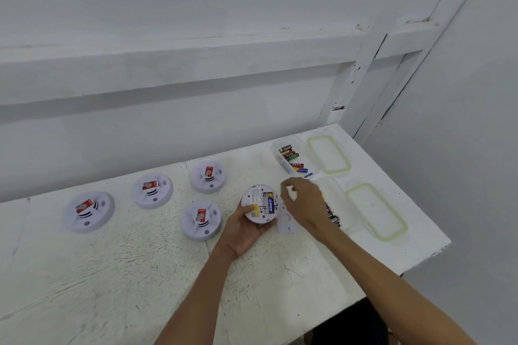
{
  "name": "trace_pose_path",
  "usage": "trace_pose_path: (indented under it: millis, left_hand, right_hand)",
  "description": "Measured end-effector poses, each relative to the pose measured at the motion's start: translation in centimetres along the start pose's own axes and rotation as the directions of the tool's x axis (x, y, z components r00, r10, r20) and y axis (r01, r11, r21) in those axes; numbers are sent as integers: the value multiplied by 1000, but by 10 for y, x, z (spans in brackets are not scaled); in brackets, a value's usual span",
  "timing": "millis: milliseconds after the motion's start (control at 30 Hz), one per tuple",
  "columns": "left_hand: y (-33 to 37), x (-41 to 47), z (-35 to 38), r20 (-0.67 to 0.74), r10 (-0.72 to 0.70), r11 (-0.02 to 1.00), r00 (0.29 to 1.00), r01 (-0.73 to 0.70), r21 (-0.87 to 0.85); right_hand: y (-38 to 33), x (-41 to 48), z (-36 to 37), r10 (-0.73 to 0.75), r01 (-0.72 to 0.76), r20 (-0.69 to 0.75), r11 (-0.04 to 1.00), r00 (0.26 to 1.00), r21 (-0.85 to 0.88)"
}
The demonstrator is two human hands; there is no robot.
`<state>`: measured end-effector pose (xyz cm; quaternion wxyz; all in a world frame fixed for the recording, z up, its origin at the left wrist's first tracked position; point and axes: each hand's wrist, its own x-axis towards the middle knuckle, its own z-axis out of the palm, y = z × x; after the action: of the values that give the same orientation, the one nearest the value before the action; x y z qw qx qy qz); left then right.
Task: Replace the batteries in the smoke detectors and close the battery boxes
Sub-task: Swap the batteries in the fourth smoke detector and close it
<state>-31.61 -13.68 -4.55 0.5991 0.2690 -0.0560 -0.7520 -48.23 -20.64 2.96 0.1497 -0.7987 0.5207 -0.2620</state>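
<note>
Our left hand (246, 230) gripped a round white detector (256, 206), blue battery (270, 202) inside; what our right hand (304, 199) held, we couldn't tell. Clear tub (275, 150) held batteries (290, 152).

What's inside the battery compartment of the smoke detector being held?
One blue battery lies in the smoke detector; the slot beside it looks empty. The right hand hides its right edge.

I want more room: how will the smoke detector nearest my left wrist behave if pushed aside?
That smoke detector sits flat on a broad base, so it should slide, not tip. The rough table may drag it. Probably light plastic.
</note>
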Motion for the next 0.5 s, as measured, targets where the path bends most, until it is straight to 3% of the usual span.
trace_pose_path:
  millis: [167, 500]
  left_hand:
    - [1, -1, 0, -7, -2, 1000, 1000, 2, -23]
    - [0, 2, -2, -35, -45, 998, 998, 43, -51]
  right_hand:
    - [19, 54, -22, 167, -165, -60, 986, 984, 29]
    - [63, 109, -10, 329, -227, 257, 906, 909, -357]
